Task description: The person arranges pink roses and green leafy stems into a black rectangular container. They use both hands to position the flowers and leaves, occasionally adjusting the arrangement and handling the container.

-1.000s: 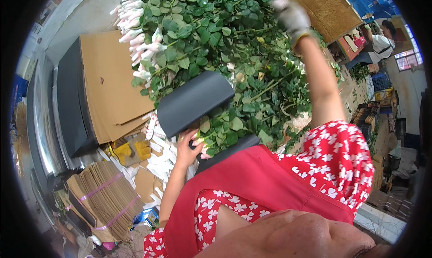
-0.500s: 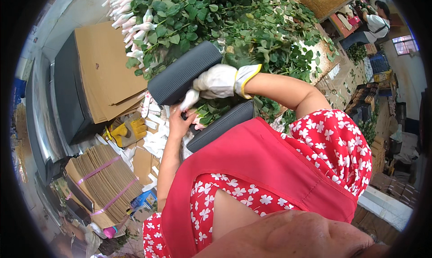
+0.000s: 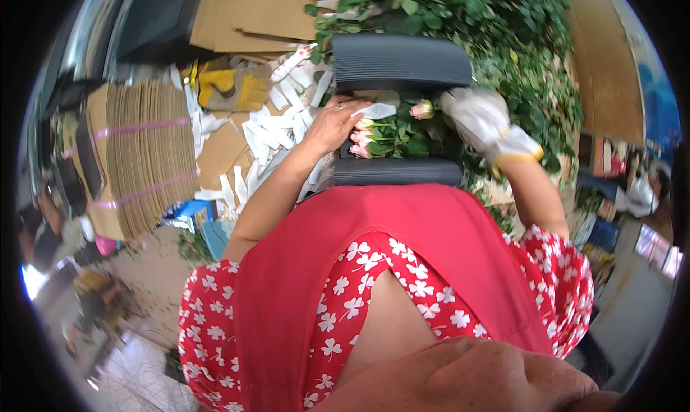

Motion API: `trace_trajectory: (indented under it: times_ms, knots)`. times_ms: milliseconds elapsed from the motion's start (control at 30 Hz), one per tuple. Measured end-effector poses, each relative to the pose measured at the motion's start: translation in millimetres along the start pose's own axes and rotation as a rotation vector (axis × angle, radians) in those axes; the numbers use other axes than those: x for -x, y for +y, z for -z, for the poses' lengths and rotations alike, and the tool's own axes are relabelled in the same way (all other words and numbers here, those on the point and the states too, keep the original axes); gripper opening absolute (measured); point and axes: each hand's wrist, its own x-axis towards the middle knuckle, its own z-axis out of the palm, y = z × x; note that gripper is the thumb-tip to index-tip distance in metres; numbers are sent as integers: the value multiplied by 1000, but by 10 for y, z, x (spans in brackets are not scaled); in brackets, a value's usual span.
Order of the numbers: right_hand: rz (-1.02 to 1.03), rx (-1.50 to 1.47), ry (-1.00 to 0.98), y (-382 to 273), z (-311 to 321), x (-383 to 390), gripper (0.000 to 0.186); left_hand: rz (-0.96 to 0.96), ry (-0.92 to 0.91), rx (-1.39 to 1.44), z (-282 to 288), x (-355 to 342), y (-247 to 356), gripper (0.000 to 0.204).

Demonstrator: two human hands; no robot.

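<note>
Between two black ribbed padded bars, the far one [image 3: 402, 61] and the near one [image 3: 399, 172], several pale pink roses [image 3: 361, 140] lie with their blooms to the left. My bare left hand [image 3: 332, 123] is over the left end of this gap, its fingers closed on a white mesh bud sleeve [image 3: 379, 111]. A single pink rose [image 3: 422, 109], its bloom uncovered, sits right of the sleeve and apart from it. My right hand [image 3: 480, 117], in a white glove with a yellow cuff, is closed round that rose's stem; its fingers are partly blurred.
Leafy rose stems [image 3: 517, 31] pile up behind and to the right. At left lie loose white sleeves [image 3: 269, 135], a yellow-grey work glove [image 3: 233, 86] and a strapped stack of cardboard [image 3: 151, 150]. Flat cardboard [image 3: 251, 13] stands at the back left.
The white sleeve has come off the rose's bloom and is in my left hand. My right hand has moved right with the rose. The whole view has turned.
</note>
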Motion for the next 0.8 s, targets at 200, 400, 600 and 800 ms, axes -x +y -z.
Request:
trace_trajectory:
  times_ms: [200,400,600,800]
  knots:
    - [186,47,524,-470,-466,-495,25,-136,127,-56,-85,10,-53,30]
    - [211,219,571,-468,-761,-685,28,-147,213,-529,-49,99,90,37]
    - [211,271,572,-402,-786,-654,28,-190,137,-317,-70,36,-16,38]
    - [136,213,310,-444,-670,-569,32,-176,56,18,-65,-12,-182,38]
